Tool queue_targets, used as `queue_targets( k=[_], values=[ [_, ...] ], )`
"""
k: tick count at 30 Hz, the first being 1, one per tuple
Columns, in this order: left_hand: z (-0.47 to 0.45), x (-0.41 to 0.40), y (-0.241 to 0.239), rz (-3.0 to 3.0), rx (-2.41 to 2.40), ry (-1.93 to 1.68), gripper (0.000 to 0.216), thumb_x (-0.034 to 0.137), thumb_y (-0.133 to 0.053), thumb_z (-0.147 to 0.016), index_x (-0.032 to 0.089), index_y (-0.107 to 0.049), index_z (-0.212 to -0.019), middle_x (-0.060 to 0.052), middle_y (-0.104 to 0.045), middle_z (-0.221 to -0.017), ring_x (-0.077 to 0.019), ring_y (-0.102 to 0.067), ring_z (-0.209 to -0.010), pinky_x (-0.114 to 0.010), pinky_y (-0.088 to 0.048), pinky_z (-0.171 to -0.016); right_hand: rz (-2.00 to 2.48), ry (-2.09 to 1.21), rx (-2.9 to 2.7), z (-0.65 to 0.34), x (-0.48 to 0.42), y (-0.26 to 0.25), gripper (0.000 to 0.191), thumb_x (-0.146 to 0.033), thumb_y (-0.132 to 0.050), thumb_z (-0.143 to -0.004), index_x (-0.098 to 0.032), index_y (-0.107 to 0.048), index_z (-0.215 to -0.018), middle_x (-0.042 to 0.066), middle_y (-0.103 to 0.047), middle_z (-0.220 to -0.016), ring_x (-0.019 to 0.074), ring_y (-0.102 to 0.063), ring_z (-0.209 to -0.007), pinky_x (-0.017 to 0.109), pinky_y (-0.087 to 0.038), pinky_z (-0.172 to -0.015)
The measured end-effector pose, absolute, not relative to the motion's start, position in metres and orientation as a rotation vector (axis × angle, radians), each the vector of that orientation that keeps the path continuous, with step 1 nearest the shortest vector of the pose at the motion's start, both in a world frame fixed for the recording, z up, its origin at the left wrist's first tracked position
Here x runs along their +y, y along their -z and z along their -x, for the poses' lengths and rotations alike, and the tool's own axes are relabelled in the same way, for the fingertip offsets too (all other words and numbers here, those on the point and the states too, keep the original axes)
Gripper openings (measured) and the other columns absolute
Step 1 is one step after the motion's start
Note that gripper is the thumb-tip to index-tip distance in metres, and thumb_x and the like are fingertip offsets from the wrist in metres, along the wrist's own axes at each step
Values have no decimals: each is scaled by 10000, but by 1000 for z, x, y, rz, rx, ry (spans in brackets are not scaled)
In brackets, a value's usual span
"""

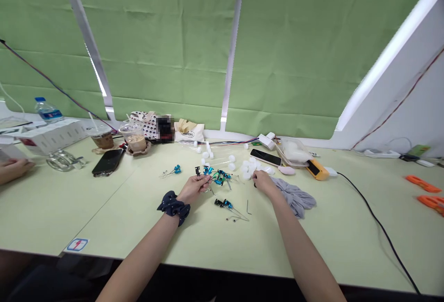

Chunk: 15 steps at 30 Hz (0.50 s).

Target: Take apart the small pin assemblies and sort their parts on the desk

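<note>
Pale green table (347,228). Grey cloth (294,196) lies touching the right hand (263,181), whose curled fingers hide any contents. The left hand (195,188), at centre, pinches a black-headed pin (198,171) upright, just left of the scattered blue parts (222,176).

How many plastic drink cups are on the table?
2. One clear plastic cup of brown drink stands behind the flat black phone; the other cup stands just right of the first. None looks hidden.

Office desk (52,209): green blinds (166,47), phones, iced drinks.
</note>
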State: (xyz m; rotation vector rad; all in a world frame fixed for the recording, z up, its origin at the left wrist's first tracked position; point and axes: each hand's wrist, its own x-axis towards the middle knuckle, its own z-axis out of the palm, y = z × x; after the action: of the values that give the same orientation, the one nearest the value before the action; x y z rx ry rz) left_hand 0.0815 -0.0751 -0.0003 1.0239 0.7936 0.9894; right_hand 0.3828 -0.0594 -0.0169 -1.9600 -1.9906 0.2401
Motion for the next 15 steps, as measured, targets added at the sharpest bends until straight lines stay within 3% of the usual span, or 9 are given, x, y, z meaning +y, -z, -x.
queue_targets(
  k=[6, 10, 15],
  values=[
    [-82, -74, 4, -1034, 765, -1009, 422, 417, -764, -583, 81, -642, -808, -33, -559, -740, -20, -341, -507, -180, -199, -435, 1961, -154, -1939, -379, -64, 12, 133, -76, -506, -750, -139, -622, -767, 126, -583, -891, 208, -534, -886, 269, -356, -729],
    [-83, -74, 6, -1033, 741, -1020, 416, 414, -759, -594, 79, -643, -811, -32, -559, -734, -19, -342, -506, -180, -205, -438, 1786, -66, -1770, -358, -71, -1, 141, -257, -507, -817, -151, -600, -807, 137, -590, -907, 220, -546, -845, 303, -387, -726],
    [-87, -77, 4, -1030, 739, -1047, 420, 419, -759, -592, 81, -647, -815, -34, -564, -729, -22, -345, -502, -188, -214, -444, 1376, -947, -1677, -306, -80, -3, 428, -542, -352, -857, -166, -557, -853, 63, -633, -689, 121, -500, -457, 254, -387, -466]
  ],
)
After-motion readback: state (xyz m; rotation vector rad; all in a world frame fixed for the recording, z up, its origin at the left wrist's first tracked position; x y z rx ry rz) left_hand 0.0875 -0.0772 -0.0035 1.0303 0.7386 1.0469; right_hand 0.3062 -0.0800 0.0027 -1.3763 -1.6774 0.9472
